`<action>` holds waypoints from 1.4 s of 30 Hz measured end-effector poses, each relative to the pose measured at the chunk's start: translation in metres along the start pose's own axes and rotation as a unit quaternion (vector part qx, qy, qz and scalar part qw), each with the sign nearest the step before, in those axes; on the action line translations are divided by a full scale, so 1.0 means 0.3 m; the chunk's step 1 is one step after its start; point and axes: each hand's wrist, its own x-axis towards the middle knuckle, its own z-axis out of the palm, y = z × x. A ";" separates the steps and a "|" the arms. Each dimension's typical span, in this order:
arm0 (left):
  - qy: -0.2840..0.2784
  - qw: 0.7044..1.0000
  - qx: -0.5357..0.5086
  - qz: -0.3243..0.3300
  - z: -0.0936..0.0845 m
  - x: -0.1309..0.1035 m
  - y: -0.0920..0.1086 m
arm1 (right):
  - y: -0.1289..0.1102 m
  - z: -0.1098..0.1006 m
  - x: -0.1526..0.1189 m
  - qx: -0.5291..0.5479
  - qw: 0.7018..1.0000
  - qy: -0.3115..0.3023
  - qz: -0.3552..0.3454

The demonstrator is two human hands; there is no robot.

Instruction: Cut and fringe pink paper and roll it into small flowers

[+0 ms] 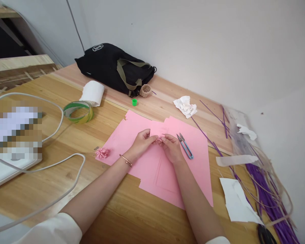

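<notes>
Above the large pink paper sheets (197, 176), my left hand (141, 143) and my right hand (171, 147) meet fingertip to fingertip. Both pinch a small piece of pink paper (159, 139); its exact shape is partly covered by the fingers and blends with the sheets behind. Just right of my right hand lie blue-handled thread snips (186, 146), blades pointing away. A fringed pink paper flower (102, 153) rests at the left corner of the sheets, apart from my left hand.
Left stand tape rolls (78, 112), a white paper roll (93, 92) and a looping white cable (77, 155). A black bag (109, 67), woven basket (145, 90) and green cup (134, 102) sit at the back. Purple strips (264, 193), paper scraps (237, 200) and crumpled tissue (185, 106) lie right.
</notes>
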 end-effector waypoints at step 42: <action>0.008 1.000 0.020 0.000 0.003 -0.004 0.009 | 0.001 0.003 0.001 -0.013 0.999 0.029 0.009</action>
